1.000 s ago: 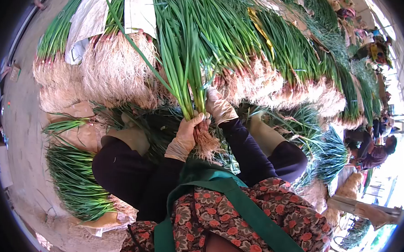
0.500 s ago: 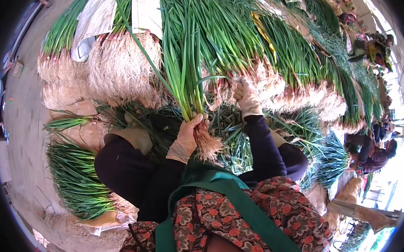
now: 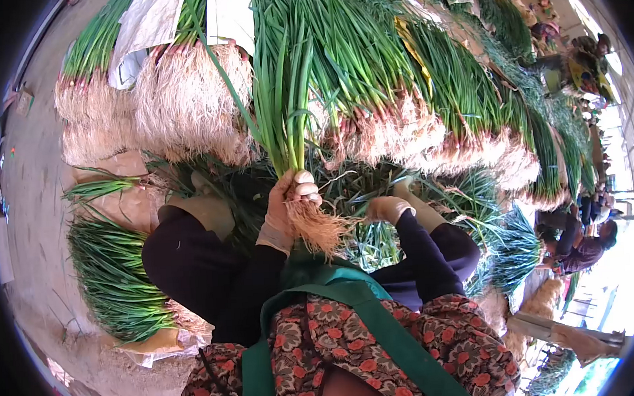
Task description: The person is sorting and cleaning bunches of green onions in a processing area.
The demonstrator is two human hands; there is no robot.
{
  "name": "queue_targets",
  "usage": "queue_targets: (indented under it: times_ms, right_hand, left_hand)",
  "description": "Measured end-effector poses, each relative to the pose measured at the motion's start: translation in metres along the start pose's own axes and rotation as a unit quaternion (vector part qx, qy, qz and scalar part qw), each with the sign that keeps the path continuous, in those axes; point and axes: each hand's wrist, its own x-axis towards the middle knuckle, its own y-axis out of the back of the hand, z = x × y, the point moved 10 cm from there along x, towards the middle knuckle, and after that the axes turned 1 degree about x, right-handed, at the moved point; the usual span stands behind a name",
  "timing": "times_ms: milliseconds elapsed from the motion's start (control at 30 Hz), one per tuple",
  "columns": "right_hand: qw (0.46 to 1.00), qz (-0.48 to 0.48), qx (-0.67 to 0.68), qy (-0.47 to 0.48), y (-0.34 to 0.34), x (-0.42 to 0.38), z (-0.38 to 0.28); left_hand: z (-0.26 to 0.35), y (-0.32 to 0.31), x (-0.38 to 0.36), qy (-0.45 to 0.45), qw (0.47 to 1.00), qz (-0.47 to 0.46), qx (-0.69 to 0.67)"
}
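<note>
My left hand (image 3: 287,210), in a pale glove, is wrapped round the lower stems of a bunch of green onions (image 3: 285,128). Its long leaves point away from me, and its tan roots (image 3: 318,226) hang out below my fingers. My right hand (image 3: 388,208), gloved too, is low over loose green leaves, to the right of those roots and apart from them; its fingers are too unclear to read. Beyond my hands lies a row of green onions (image 3: 367,59) with reddish bases and pale roots (image 3: 392,129).
Thick root bundles (image 3: 190,97) lie at the upper left under white sheets (image 3: 152,27). A pile of green onions (image 3: 117,280) rests at the lower left. Loose leaves lie between my knees. A person (image 3: 585,248) bends at the right; other people are farther back.
My right hand has come away from the row's roots and down towards me. My left hand has shifted slightly left and up, its fingers now wrapped further round the stems.
</note>
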Motion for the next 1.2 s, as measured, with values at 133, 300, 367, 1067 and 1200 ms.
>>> queue_targets:
  times_ms: [133, 300, 367, 1067, 1200]
  right_hand:
    - [0.830, 0.275, 0.454, 0.171, 0.130, -0.066, -0.063]
    - [0.774, 0.104, 0.580, 0.231, 0.155, -0.013, -0.160]
    - [0.728, 0.063, 0.633, 0.256, 0.159, -0.033, -0.187]
    - [0.831, 0.326, 0.300, 0.335, 0.142, -0.031, -0.159]
    - [0.964, 0.237, 0.008, 0.119, 0.004, -0.007, -0.037]
  left_hand:
    - [-0.009, -0.014, 0.005, 0.018, 0.997, -0.047, -0.058]
    - [-0.014, -0.024, 0.001, 0.032, 0.994, -0.063, -0.081]
    - [-0.005, -0.022, -0.006, 0.012, 0.994, -0.064, -0.091]
    - [0.007, 0.013, 0.000, 0.015, 0.999, -0.025, 0.030]
    - [0.006, 0.022, 0.003, 0.021, 0.995, -0.011, 0.097]
